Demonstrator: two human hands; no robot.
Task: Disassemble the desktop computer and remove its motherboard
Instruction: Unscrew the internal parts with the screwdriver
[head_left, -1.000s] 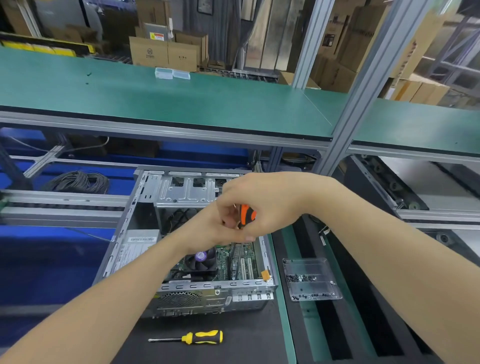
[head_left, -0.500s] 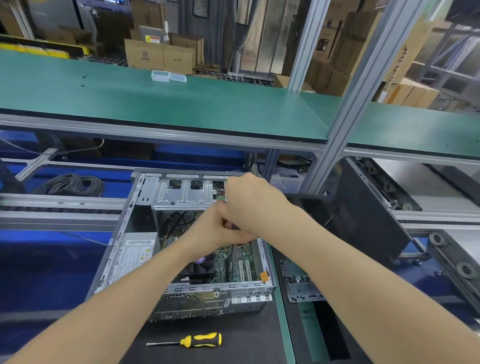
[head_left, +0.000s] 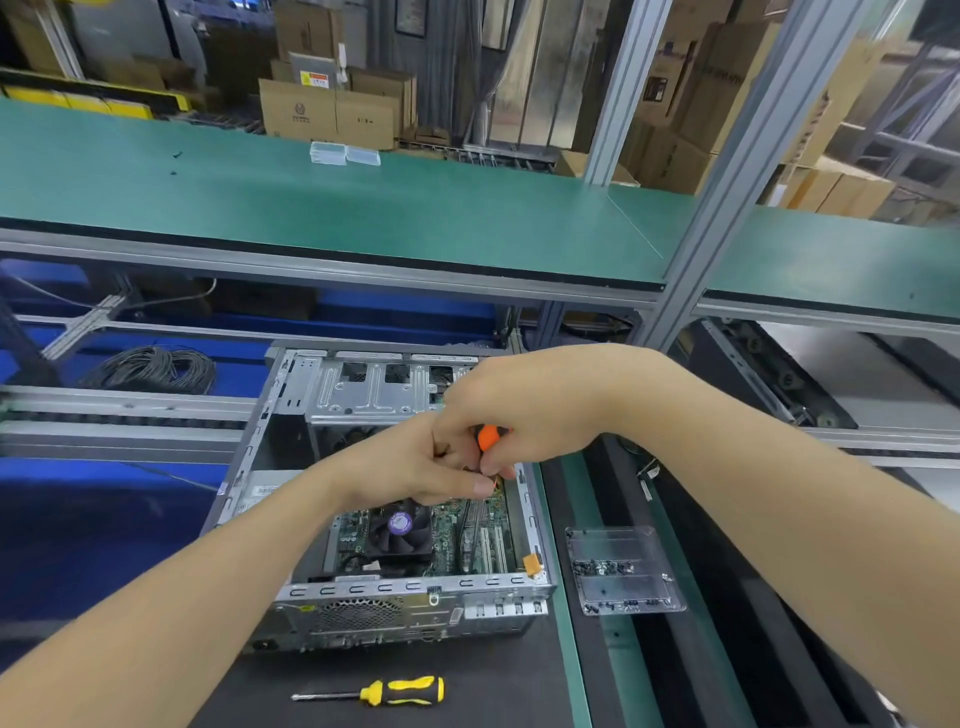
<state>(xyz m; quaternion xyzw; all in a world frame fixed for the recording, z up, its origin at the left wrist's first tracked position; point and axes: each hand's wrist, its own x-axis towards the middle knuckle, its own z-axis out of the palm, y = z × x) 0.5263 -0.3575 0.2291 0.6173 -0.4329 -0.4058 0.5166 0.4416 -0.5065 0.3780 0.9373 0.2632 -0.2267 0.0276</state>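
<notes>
So, one open computer case (head_left: 363, 519) on the black mat, motherboard (head_left: 467, 540) still inside. Both our hands meet above it: right hand (head_left: 524, 410) grips one orange-handled screwdriver (head_left: 488, 437), left hand (head_left: 415, 462) pinches its lower end. One yellow screwdriver (head_left: 384, 692) lies in front, one clear screw tray (head_left: 623, 569) just right.

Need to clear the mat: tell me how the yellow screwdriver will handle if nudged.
The yellow screwdriver has a rounded handle and lies flat on the black mat, so it may roll. It looks rigid and probably light.
</notes>
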